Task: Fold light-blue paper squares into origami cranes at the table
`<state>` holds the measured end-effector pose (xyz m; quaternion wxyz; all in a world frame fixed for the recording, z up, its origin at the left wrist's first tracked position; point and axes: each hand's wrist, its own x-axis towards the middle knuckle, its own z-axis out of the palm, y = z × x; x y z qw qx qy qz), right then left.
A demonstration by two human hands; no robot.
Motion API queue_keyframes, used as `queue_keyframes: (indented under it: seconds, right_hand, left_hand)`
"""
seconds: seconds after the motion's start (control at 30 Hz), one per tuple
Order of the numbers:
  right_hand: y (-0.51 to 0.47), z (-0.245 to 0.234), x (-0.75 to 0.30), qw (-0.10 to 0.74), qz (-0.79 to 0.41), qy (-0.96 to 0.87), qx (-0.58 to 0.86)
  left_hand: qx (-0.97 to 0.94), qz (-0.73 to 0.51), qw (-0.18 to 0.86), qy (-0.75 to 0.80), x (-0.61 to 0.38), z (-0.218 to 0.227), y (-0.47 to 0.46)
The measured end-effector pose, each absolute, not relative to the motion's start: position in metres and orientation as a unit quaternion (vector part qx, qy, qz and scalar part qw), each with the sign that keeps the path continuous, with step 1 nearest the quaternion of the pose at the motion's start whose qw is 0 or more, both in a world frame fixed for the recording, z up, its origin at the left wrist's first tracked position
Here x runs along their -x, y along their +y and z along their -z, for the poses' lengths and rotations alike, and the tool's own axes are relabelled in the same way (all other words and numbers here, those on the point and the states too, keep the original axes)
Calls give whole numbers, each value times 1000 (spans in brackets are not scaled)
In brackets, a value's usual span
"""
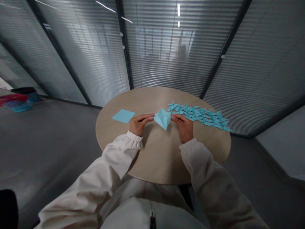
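Between my two hands, above the middle of the table, is a light blue origami paper [163, 119] with fold creases running across it. My left hand [138, 124] pinches its left corner between thumb and fingers. The right corner is pinched by my right hand [184, 126] in the same way. Just beyond my left hand lies a flat, light blue paper sheet [123, 116]. Rows of folded light blue paper cranes [199, 114] sit close together past my right hand.
The round wooden table [152, 165] stands against a glass wall with blinds [164, 70]. Bins with red and black liners [17, 101] are on the floor at the far left. A dark object [8, 208] shows at the lower left edge.
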<state>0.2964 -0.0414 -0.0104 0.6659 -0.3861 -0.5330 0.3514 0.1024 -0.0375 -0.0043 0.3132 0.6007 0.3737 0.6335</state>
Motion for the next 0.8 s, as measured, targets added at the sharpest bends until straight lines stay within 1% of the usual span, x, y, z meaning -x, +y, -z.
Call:
queue_keyframes:
  seconds: [0.37, 0.5, 0.8]
  right_hand:
    - [-40, 9, -297, 689, -300, -528, 396]
    - [-39, 10, -296, 695, -299, -526, 389]
    - [-38, 15, -295, 653, -326, -563, 388]
  left_hand:
    - [-563, -664, 287, 401, -102, 3, -37]
    - [-581, -658, 276, 391, -101, 8, -33]
    - [-605, -633, 322, 360, -104, 14, -27]
